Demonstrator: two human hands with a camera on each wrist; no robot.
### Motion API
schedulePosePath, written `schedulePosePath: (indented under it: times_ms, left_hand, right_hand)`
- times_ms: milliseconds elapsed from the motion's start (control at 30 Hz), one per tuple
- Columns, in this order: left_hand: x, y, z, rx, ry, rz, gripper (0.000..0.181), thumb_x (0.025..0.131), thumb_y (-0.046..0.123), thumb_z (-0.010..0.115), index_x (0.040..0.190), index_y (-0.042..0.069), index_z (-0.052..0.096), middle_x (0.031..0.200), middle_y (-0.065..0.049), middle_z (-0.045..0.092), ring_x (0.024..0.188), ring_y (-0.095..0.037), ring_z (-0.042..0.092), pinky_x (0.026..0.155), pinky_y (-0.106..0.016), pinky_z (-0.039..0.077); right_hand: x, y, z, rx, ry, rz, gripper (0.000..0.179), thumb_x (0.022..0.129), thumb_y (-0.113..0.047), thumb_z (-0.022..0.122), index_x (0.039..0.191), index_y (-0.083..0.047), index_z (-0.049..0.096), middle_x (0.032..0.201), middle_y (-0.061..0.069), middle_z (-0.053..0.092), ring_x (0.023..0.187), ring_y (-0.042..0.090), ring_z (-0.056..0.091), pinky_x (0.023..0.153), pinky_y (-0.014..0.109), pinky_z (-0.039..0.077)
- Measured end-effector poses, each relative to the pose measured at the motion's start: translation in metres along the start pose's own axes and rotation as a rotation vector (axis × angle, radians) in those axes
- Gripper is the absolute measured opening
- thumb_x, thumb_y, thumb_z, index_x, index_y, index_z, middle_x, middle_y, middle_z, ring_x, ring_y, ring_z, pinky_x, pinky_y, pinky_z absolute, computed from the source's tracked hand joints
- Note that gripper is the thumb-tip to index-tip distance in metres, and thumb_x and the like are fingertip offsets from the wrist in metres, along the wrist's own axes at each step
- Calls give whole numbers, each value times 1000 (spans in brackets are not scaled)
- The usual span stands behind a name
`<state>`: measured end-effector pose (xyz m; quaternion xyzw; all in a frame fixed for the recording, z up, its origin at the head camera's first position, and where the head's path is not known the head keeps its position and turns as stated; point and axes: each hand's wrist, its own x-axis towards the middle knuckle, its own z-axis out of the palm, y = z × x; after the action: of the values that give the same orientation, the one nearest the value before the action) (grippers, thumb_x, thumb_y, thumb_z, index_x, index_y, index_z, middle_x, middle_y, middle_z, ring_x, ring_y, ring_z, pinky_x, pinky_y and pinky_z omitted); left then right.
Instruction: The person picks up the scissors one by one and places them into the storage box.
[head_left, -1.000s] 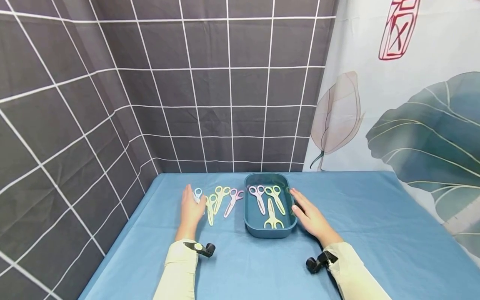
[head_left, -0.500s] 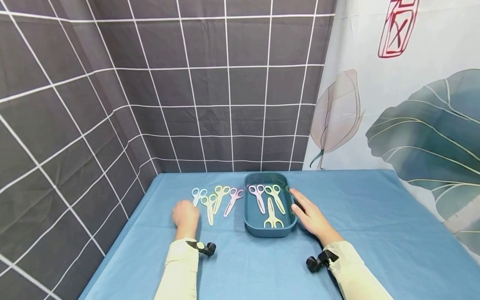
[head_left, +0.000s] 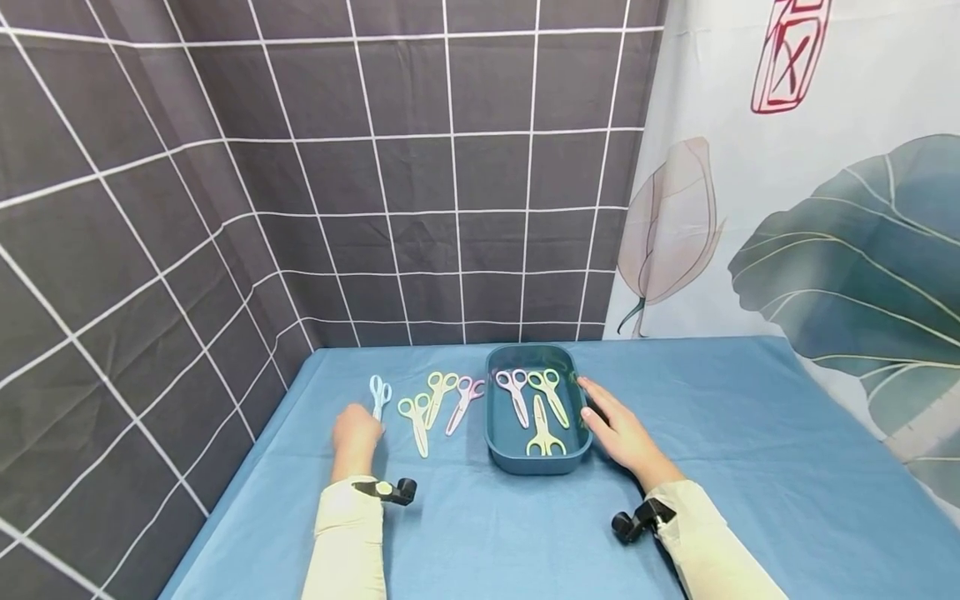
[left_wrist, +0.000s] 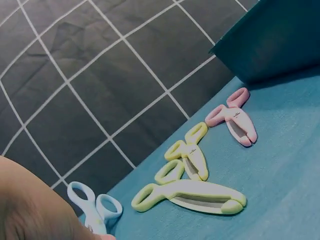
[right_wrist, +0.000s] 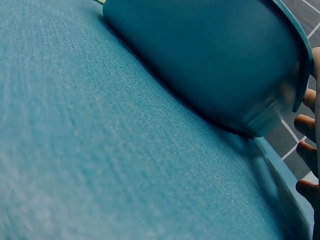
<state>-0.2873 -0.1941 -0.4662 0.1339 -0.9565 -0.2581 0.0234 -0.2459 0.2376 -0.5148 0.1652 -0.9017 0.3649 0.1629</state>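
Note:
My left hand [head_left: 356,433] pinches a pair of light blue scissors [head_left: 379,396] at the blade end, with both finger loops pointing up and away. In the left wrist view, the loops of the blue scissors [left_wrist: 91,207] stick out past the hand; the blades are hidden. On the cloth to its right lie green scissors [head_left: 417,423], yellow scissors [head_left: 438,396] and pink scissors [head_left: 465,403]. Fingers extended, my right hand [head_left: 621,433] touches the right side of a dark teal bin [head_left: 536,467]. Inside that bin are pinkish scissors [head_left: 516,397], green scissors [head_left: 552,393] and yellow-green scissors [head_left: 543,436].
Blue cloth [head_left: 480,533] covers the table. A dark grid-patterned curtain [head_left: 420,183] hangs behind and along the left edge, and a white leaf-print curtain [head_left: 690,275] hangs at the right. In the right wrist view the bin's outer wall [right_wrist: 200,60] rises from the cloth.
My left hand has gone from spread fingers over the blue scissors to gripping their blade end, and has shifted left, turning the scissors with it. The right hand and bin stay put.

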Motion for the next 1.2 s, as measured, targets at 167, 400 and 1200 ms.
schedulePosePath:
  times_ms: [167, 400, 1200]
  left_hand:
    - [-2, 5, -10, -139, -38, 1, 25, 85, 10, 76, 91, -12, 66, 75, -20, 65, 66, -31, 65, 65, -42, 54]
    - [-3, 21, -23, -406, -128, 9, 18, 91, 10, 73, 89, -7, 64, 70, -10, 60, 53, -14, 64, 59, -33, 56]
    - [-22, 59, -15, -680, -221, 134, 12, 88, -5, 69, 91, -10, 59, 73, -13, 61, 54, -14, 57, 54, -30, 59]
  right_hand:
    - [1, 1, 1, 4, -7, 4, 53, 107, -26, 49, 156, -9, 38, 158, 18, 39, 145, 40, 35, 116, 61, 27]
    - [2, 4, 2, 6, -4, 6, 53, 106, -24, 50, 156, -11, 38, 158, 18, 40, 145, 40, 36, 115, 60, 28]
    - [1, 5, 3, 5, 3, -1, 52, 107, -27, 49, 156, -12, 39, 156, 19, 41, 144, 41, 37, 115, 60, 29]
